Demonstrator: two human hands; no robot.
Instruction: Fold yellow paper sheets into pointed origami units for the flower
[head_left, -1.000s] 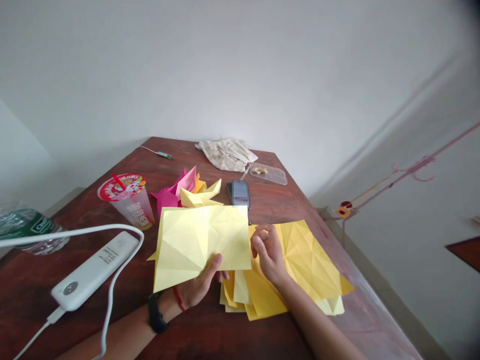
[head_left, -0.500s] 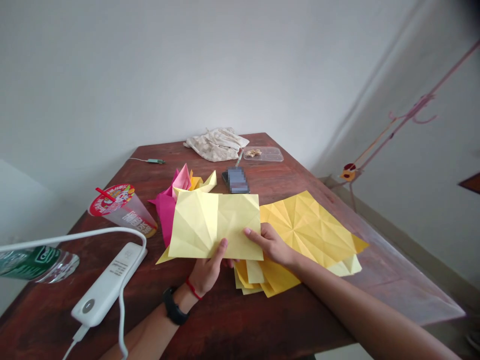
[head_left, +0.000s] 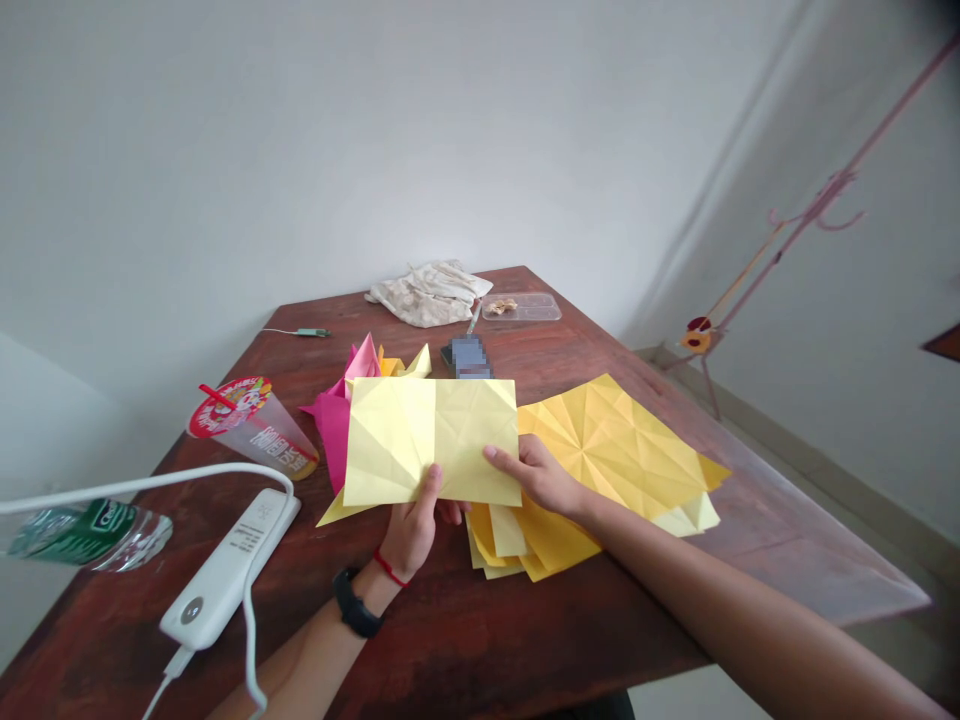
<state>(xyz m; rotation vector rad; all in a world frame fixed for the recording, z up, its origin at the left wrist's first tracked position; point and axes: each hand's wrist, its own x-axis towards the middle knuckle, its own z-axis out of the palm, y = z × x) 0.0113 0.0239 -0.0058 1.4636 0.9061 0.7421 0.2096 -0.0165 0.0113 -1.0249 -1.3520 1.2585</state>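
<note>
At mid-frame I have a pale yellow sheet (head_left: 390, 430), creased and facing me, held up in both hands. The left hand (head_left: 412, 530) grips its lower edge, thumb in front, fingers mostly hidden behind. The right hand (head_left: 551, 482) pinches its right side, thumb on the face; I can't see how far those fingers curl behind. A yellow point juts out at the sheet's lower left; I can't tell whether it's a flap or another layer.

Just right of it in the frame lies a pile (head_left: 630, 450) of creased yellow paper, partly behind my right hand and wrist. A low sweep of that forearm could drag the top pieces askew, I'd judge. Squeezing too hard with either thumb might press in a stray crease.

Left of the sheet stand pink origami (head_left: 334, 430), then a cup (head_left: 262, 425) with a straw. A wide left elbow could snag the cable (head_left: 187, 473) by the power bank (head_left: 225, 575) and pull it along. Farther up sit a phone (head_left: 469, 358), cloth (head_left: 431, 295) and tray (head_left: 538, 308).
</note>
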